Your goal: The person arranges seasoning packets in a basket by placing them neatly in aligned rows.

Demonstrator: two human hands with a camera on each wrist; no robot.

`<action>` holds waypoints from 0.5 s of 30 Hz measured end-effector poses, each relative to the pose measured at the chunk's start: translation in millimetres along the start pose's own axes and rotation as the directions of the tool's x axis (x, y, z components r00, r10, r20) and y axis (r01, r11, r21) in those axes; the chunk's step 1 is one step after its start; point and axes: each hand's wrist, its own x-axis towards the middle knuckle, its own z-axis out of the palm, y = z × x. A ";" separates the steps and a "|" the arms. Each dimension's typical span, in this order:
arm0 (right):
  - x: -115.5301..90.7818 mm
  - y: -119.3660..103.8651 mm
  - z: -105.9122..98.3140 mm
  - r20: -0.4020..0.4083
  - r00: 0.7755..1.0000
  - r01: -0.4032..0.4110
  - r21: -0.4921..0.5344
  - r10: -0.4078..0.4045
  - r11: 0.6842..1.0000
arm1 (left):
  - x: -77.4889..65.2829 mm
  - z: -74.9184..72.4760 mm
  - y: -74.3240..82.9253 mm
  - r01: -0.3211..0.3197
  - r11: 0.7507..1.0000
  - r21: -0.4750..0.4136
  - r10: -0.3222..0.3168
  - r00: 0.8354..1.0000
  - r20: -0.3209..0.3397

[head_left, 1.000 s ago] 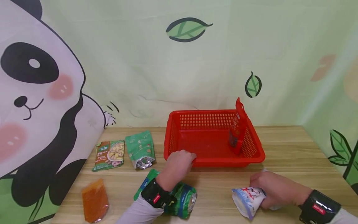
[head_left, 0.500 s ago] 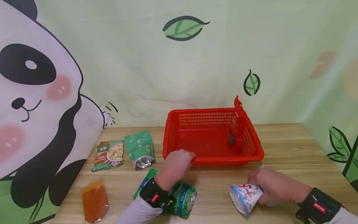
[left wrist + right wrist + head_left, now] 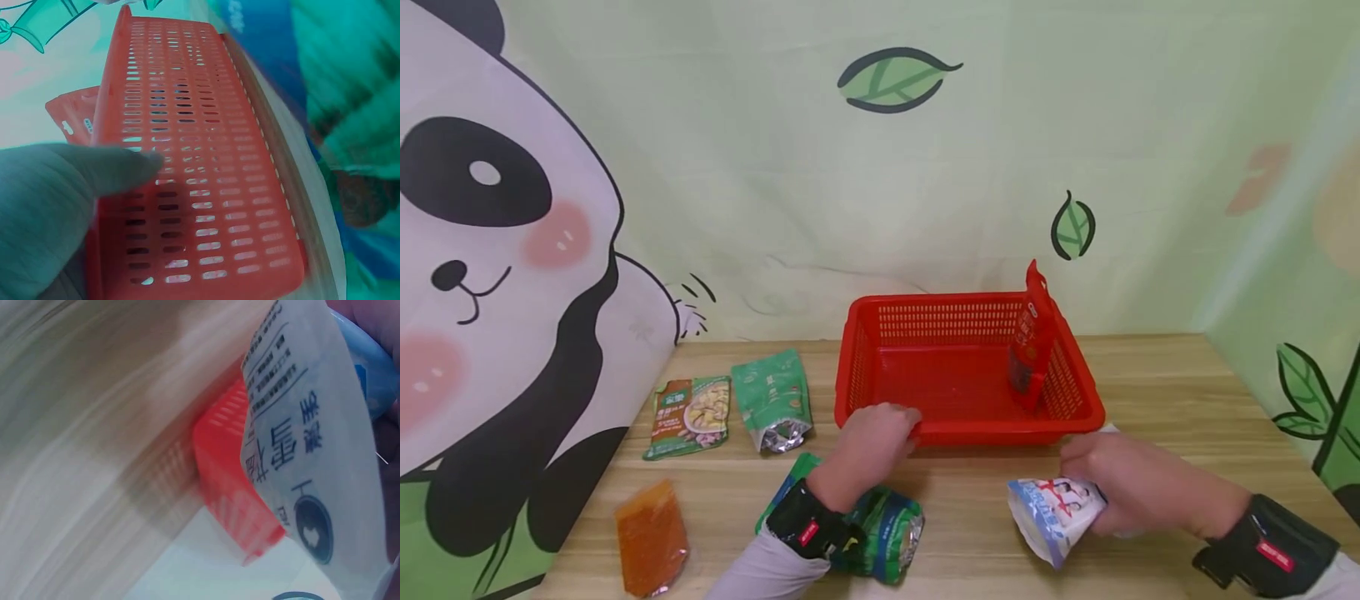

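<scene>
My left hand (image 3: 876,442) grips the front rim of a red plastic basket (image 3: 970,429). In the left wrist view the thumb lies on the slotted outer wall, and the other fingers are mostly hidden behind the rim. To the right, in front of the basket, my right hand (image 3: 1138,483) holds a white and blue snack bag (image 3: 1052,512) printed with red and dark figures. The bag's printed white face (image 3: 300,444) fills much of the right wrist view. Inside the basket, at its right end, a red pouch (image 3: 1032,346) stands upright.
Under my left forearm lies a green and blue pouch (image 3: 887,533) with a silver end. Further left are a green pouch (image 3: 772,396), a brown and green food packet (image 3: 688,417) and an orange packet (image 3: 651,537). A printed curtain (image 3: 760,167) hangs behind the table.
My right hand and the white and blue bag have shifted slightly up and left, closer to the basket. My left hand keeps its hold on the rim.
</scene>
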 end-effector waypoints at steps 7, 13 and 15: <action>-2.3 -8.9 -11.5 -0.037 0.999 0.029 -0.069 -0.032 0.997 | -13.2 -6.2 14.9 -0.161 0.986 0.029 0.163 0.982 -0.091; -0.7 -13.0 -20.6 -0.045 0.998 0.043 -0.114 -0.048 0.993 | -26.6 -7.0 43.7 -0.276 0.961 0.015 0.273 0.942 -0.196; -0.4 -14.5 -23.9 -0.044 0.998 0.038 -0.126 -0.044 0.991 | -32.0 -6.6 53.6 -0.306 0.952 -0.035 0.293 0.936 -0.197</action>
